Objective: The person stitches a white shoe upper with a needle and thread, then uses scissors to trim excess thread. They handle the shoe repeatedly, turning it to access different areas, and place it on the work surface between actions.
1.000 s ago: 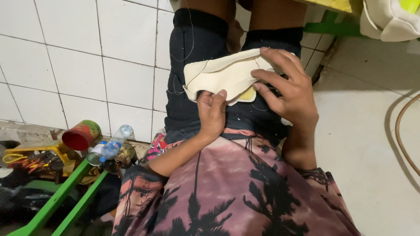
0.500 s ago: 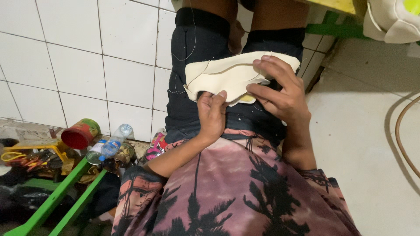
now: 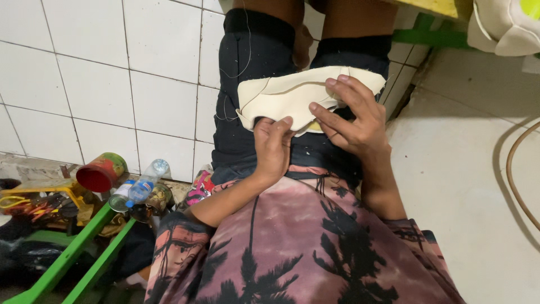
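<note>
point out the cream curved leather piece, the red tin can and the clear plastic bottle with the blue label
cream curved leather piece [image 3: 281, 93], head view, on its flat upper face left of the hands
red tin can [image 3: 100, 174], head view, on its red side near the open mouth
clear plastic bottle with blue label [image 3: 140, 188], head view, on the middle of its body

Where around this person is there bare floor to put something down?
The pale floor right of the right hand, up to the curved hose, is bare. White tiles left of the lap are bare too. Lower left is crowded: red can, plastic bottle, green frame.
</note>
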